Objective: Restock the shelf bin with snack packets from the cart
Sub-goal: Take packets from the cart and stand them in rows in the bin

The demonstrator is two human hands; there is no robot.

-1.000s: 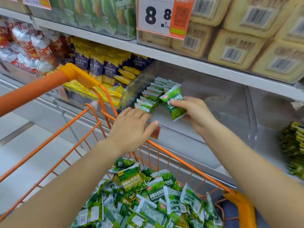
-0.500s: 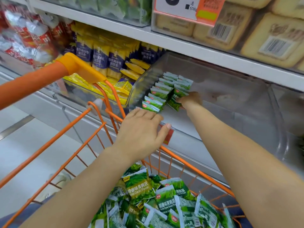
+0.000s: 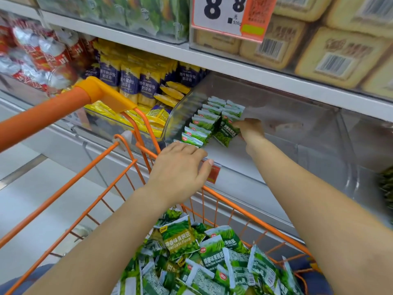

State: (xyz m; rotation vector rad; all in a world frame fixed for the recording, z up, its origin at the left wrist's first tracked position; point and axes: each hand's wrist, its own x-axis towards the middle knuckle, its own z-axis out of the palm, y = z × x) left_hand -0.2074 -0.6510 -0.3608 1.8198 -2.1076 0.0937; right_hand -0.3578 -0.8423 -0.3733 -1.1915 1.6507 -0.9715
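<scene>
Two bare forearms, no sleeves, left hand (image 3: 180, 169), right hand (image 3: 251, 129), no rings

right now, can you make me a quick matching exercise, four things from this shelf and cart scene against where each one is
Things:
1. right hand
2. left hand
3. loose green packets
4. price sign

Places:
A. heaped in the orange cart
B. on the upper shelf edge
C. inside the clear bin, holding a green packet
D. at the bin's front edge, fingers flat

Pairs: 1-C, 2-D, 3-A, 4-B
</scene>
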